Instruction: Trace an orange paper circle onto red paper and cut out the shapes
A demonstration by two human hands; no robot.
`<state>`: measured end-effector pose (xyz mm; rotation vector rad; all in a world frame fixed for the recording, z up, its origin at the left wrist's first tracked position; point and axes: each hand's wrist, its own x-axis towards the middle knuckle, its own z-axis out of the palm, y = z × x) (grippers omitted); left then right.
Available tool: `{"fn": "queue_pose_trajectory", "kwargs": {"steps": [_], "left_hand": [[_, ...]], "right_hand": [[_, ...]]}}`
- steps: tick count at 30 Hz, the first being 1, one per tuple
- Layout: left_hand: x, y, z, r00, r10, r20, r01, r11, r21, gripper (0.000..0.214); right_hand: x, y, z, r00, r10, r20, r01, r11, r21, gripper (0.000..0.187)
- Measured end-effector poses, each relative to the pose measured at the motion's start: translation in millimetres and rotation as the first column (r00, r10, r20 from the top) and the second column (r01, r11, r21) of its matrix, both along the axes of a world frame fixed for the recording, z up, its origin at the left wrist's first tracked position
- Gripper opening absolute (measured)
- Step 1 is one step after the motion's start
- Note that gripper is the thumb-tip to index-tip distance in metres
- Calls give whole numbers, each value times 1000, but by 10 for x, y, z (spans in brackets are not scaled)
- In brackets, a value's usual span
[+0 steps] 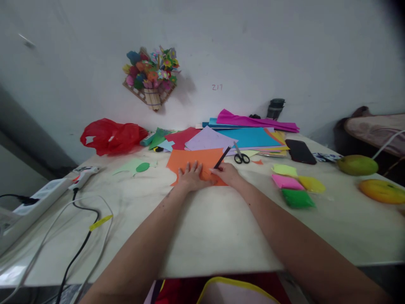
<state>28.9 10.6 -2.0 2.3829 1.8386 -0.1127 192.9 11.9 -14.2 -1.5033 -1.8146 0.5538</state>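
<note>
An orange sheet of paper point(202, 157) lies on the table, its left side cut unevenly. My left hand point(192, 177) rests flat on it with fingers spread. In my right hand point(226, 173) is a dark pencil point(223, 156), tilted up to the right, its lower end at the orange paper near the left thumb. Just right of the sheet lie scissors point(241, 158) with black handles, beside a small orange scrap point(258, 162). Left of the sheet are a light green paper piece point(128, 165) and a dark green oval cutout point(142, 167).
Coloured sheets point(249, 137) are stacked behind, near a red plastic bag point(110, 136). To the right are a phone point(300, 151), several coloured packets point(287, 182) and two mangoes point(357, 164). A power strip point(41, 195) and cables point(88, 236) occupy the left side.
</note>
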Motion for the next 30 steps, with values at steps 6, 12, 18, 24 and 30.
{"fn": "queue_pose_trajectory", "kwargs": {"steps": [6, 12, 18, 24, 30], "left_hand": [[-1, -17, 16, 1000, 2, 15, -2, 1000, -6, 93], [-3, -11, 10, 1000, 3, 14, -3, 1000, -4, 92], [-1, 0, -11, 1000, 15, 5, -15, 1000, -4, 92], [-12, -2, -15, 1000, -5, 9, 5, 1000, 3, 94], [-27, 33, -57, 1000, -5, 10, 5, 1000, 15, 92]], "right_hand": [[8, 22, -18, 1000, 1, 6, -1, 1000, 13, 29], [-5, 20, -20, 1000, 10, -21, -9, 999, 52, 24], [-4, 15, -7, 1000, 14, 3, -15, 999, 49, 26], [13, 30, -1, 1000, -24, 20, 23, 999, 21, 33], [7, 37, -27, 1000, -7, 8, 7, 1000, 16, 33]]}}
